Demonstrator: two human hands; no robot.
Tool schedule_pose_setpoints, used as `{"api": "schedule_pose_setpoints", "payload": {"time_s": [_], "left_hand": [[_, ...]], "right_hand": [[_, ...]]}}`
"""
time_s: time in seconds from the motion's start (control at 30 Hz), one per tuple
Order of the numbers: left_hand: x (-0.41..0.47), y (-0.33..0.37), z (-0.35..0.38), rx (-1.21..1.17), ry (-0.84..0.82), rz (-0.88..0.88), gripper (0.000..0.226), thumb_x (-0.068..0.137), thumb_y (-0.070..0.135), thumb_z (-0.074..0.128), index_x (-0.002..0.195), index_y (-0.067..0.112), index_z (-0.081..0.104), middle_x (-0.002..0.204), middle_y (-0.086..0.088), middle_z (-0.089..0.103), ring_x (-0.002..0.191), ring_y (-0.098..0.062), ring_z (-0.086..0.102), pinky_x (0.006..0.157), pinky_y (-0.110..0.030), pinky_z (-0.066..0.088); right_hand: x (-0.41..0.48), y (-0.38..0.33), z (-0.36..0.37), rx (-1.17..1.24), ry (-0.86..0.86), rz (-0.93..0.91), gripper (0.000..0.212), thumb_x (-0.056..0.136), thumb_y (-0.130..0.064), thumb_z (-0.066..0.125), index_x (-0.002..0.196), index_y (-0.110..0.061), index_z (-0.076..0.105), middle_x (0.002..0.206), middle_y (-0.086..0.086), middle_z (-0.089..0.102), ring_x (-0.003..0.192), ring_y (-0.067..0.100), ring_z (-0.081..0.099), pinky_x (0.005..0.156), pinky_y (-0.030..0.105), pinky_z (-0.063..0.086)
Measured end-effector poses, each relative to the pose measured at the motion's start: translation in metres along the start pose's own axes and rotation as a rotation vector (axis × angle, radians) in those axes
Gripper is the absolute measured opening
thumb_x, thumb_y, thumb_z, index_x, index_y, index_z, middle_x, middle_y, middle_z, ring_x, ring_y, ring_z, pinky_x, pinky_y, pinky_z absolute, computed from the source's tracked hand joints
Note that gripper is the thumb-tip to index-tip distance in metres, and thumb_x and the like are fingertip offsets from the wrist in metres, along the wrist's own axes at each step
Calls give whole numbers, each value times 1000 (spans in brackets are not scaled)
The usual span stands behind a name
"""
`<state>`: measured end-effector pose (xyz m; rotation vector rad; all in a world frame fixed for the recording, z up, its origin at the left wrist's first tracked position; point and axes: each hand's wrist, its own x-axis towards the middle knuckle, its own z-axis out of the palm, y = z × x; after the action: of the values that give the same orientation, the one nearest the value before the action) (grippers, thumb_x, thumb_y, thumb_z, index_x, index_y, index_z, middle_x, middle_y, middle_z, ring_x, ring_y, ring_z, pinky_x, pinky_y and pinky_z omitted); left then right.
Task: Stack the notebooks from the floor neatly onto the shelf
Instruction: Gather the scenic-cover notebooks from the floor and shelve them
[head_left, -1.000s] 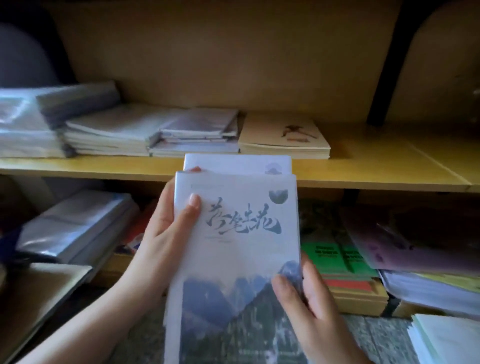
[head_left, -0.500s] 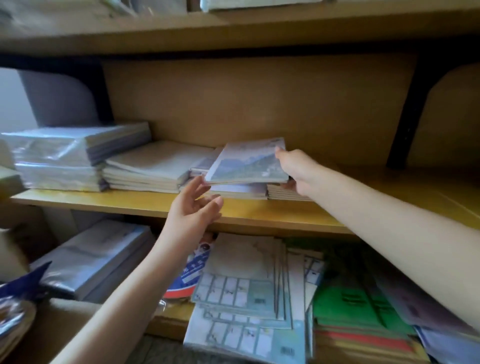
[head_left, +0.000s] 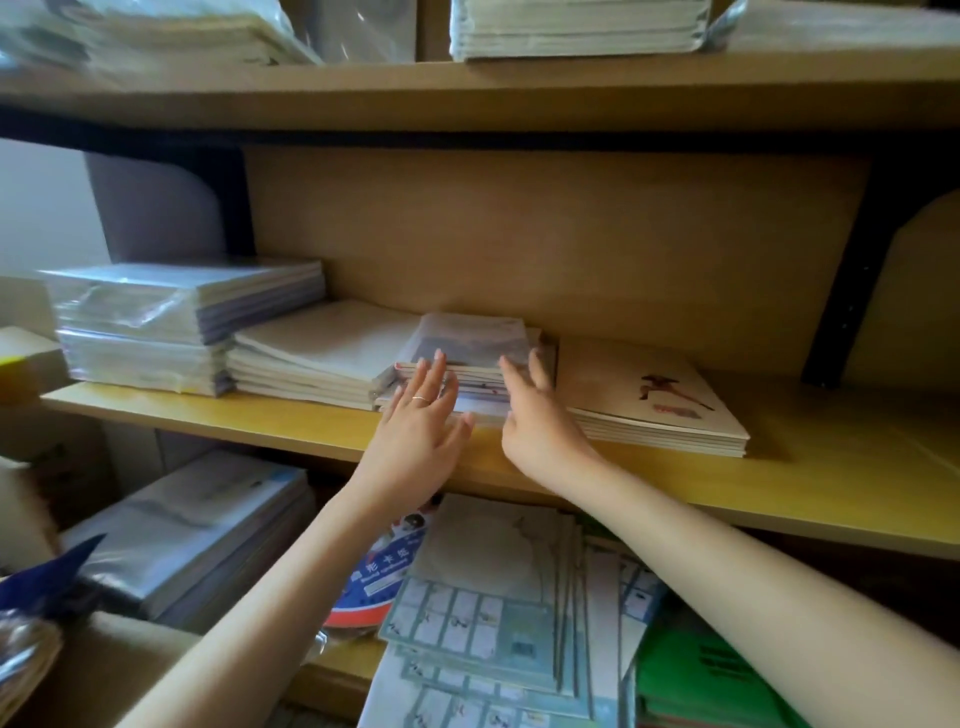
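A small stack of notebooks (head_left: 470, 343) with a mountain-picture cover on top lies on the middle wooden shelf (head_left: 291, 423). My left hand (head_left: 421, 431) has straight fingers with their tips against the stack's front left edge; a ring is on one finger. My right hand (head_left: 535, 415) has straight fingers touching the stack's front right corner. Neither hand holds anything.
On the same shelf are plastic-wrapped packs (head_left: 171, 322) at the left, a white notebook pile (head_left: 322, 353), and a beige pile with a red figure (head_left: 649, 400) at the right. The shelf below holds grid-printed sheets (head_left: 493, 613), green books (head_left: 701, 670) and wrapped packs (head_left: 192, 525).
The mountain-cover notebooks went from both my hands up onto the shelf stack. My right hand let go of them, and both hands now touch the stack's front with flat fingers.
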<state>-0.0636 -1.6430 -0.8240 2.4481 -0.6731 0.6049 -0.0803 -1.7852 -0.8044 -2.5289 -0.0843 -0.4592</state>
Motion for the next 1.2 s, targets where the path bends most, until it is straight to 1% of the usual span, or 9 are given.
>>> {"api": "schedule_pose_setpoints", "payload": {"time_s": [0.17,0.33,0.47,0.63,0.77,0.87,0.97,1.1,1.2], "left_hand": [[19,3,11,229,-39,-78,65,98,51,18,148,10,20,157,-3,-9,145,-15,-7,116,-33,-4],[15,7,15,204,13,-120,57,98,45,24,145,13,31,158,-12,3,146,-24,1,117,-38,-1],[-39,27,28,64,95,258,47,83,28,34,121,10,54,144,-18,39,132,-35,37,112,-47,27],[-110,45,59,19,-64,676,29,86,21,52,112,10,55,129,-13,54,121,-26,47,109,-37,31],[-172,62,97,-95,-437,645,26,77,16,53,102,15,60,109,-3,63,99,-21,58,86,-33,46],[-220,81,130,-415,-886,198,27,83,17,52,107,12,64,103,-3,65,86,-11,60,75,-15,44],[-256,95,164,-576,-1200,-268,21,89,9,58,109,12,62,94,-2,59,71,-3,53,62,-12,43],[-294,100,191,-659,-1310,-617,31,70,24,63,101,21,55,87,3,54,71,-5,49,58,-18,42],[-313,105,198,-872,-1282,-848,16,65,15,59,81,17,56,80,-4,57,62,-6,51,53,-20,38]], "right_hand": [[2,-6,-6,-99,-80,7,71,97,-1,39,151,-24,-1,156,0,-23,145,24,-10,115,41,17],[-32,6,-3,-44,250,-332,45,85,6,40,122,-16,54,148,3,32,133,18,38,91,17,38],[-86,28,-6,-132,264,-664,26,77,1,44,90,-7,64,113,10,56,104,22,55,85,24,44],[-172,83,1,-232,103,-731,16,76,-3,53,88,-11,59,103,4,49,95,21,50,85,29,38],[-247,138,16,-72,-135,-353,25,72,2,47,87,-14,58,94,2,53,83,16,51,72,25,39],[-299,186,28,183,-255,350,33,81,9,47,91,-20,59,98,5,58,81,10,53,66,13,40],[-343,222,31,341,-308,1043,29,88,3,47,115,-1,59,88,9,56,78,19,52,64,25,41],[-388,236,29,295,-443,1288,32,88,-5,52,119,0,54,75,8,42,79,21,45,78,31,45],[-405,235,36,330,-477,1345,6,85,-9,56,87,-13,53,79,10,45,77,19,49,76,30,47]]}}
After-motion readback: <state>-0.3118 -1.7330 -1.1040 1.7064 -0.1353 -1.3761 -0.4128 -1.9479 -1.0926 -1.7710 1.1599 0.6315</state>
